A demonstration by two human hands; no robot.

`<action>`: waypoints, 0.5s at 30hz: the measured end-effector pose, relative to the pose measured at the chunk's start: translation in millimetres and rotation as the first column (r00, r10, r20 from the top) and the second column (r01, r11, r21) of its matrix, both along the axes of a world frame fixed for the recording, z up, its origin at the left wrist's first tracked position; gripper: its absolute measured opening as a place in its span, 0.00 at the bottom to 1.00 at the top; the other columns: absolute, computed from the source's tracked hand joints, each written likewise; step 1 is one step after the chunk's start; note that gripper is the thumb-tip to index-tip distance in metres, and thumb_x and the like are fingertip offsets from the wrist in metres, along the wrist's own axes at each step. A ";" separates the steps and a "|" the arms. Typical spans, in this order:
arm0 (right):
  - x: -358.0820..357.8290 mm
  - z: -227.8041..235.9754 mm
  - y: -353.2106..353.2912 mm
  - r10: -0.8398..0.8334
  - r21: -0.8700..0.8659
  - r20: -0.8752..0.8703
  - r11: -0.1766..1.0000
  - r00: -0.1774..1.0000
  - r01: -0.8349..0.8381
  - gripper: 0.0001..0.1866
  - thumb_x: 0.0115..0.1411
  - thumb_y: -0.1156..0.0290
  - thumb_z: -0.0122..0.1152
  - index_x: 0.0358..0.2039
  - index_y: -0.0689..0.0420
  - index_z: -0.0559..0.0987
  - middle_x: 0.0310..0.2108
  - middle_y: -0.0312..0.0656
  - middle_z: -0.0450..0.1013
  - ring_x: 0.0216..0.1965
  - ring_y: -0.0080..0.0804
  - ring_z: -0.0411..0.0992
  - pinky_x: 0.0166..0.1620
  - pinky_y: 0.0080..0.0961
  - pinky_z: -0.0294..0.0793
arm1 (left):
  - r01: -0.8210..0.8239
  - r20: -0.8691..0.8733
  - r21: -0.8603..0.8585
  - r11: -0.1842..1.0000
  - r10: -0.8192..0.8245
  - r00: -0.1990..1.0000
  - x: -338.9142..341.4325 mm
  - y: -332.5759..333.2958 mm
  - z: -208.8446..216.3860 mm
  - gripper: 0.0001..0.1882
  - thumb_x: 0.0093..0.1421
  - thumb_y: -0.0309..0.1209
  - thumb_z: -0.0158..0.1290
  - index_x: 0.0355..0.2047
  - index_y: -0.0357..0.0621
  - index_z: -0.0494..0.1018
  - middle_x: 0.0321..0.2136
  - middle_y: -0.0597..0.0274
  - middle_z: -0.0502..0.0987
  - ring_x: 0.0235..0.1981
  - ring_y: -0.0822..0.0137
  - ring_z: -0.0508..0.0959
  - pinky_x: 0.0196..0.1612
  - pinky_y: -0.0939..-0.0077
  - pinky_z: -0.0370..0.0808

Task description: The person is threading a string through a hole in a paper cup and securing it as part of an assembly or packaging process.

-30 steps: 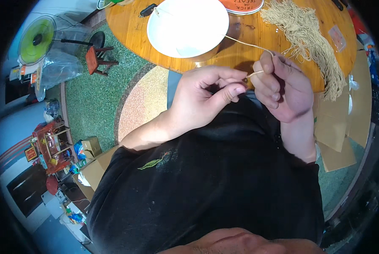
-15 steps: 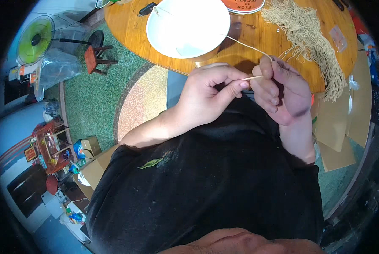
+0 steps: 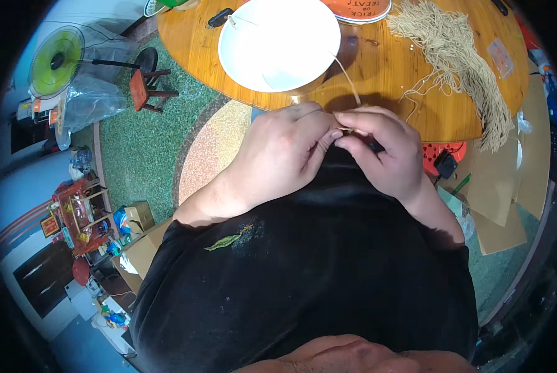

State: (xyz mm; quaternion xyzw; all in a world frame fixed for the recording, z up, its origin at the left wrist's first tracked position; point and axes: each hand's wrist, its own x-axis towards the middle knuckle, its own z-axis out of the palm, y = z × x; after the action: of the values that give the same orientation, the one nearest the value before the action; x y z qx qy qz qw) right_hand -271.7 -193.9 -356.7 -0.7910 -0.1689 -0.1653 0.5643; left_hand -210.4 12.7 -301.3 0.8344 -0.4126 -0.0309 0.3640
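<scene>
Both hands meet in front of my chest, just off the near edge of the wooden table [image 3: 253,96]. A thin tan cord [image 3: 351,78] rises from between them toward the white basin [image 3: 278,43]. My left hand [image 3: 291,140] is closed, thumb and forefinger pinching the cord. Close against it, my right hand [image 3: 384,146] pinches the same cord between thumb and fingertips. Fingers cover most of the piece they hold. On the right of the table lies a bundle of tan cord [image 3: 459,62], its strands hanging over the edge.
Orange and white plates [image 3: 359,11] sit beyond the basin, with a dark key fob [image 3: 219,17] to its left. A clear plastic packet [image 3: 500,57] lies right of the bundle. Cardboard [image 3: 499,186] stands at the right; a red stool [image 3: 140,90] and green fan [image 3: 56,60] are left.
My right hand has turned over and come left against my left hand, its fingers now pinching the cord there. The cord's visible length between the basin and my hands has shortened.
</scene>
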 end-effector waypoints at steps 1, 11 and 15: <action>3.2 -3.6 0.3 -0.035 -0.007 0.050 0.999 0.998 0.036 0.16 0.57 0.80 0.75 0.46 0.60 0.85 0.42 0.45 0.84 0.36 0.34 0.83 0.39 0.26 0.82 | 0.014 -0.025 0.037 0.999 -0.014 1.000 -0.4 0.9 1.5 0.03 0.65 0.25 0.61 0.38 0.40 0.80 0.30 0.53 0.80 0.31 0.50 0.83 0.32 0.59 0.79; 16.8 -3.7 2.5 -0.169 0.154 0.028 0.975 0.985 0.163 0.03 0.62 0.80 0.71 0.35 0.59 0.84 0.30 0.38 0.81 0.29 0.25 0.79 0.33 0.21 0.77 | 0.016 0.205 -0.183 0.983 0.023 0.979 20.3 4.4 9.4 0.05 0.60 0.25 0.64 0.37 0.41 0.82 0.31 0.56 0.83 0.31 0.55 0.84 0.34 0.66 0.80; 33.4 -11.2 7.9 -0.343 0.116 0.067 0.936 0.937 0.334 0.04 0.60 0.80 0.72 0.34 0.60 0.84 0.27 0.37 0.80 0.26 0.22 0.78 0.30 0.20 0.75 | -0.066 0.176 -0.067 0.996 0.077 0.981 54.4 3.0 24.2 0.08 0.62 0.24 0.64 0.41 0.38 0.82 0.34 0.55 0.83 0.34 0.59 0.84 0.36 0.69 0.80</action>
State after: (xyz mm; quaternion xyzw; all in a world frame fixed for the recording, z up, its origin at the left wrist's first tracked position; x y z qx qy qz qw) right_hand -238.3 -186.0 -367.9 -0.7705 -0.0457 -0.3021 0.5595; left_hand -156.1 15.7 -277.1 0.8365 -0.4143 0.0698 0.3518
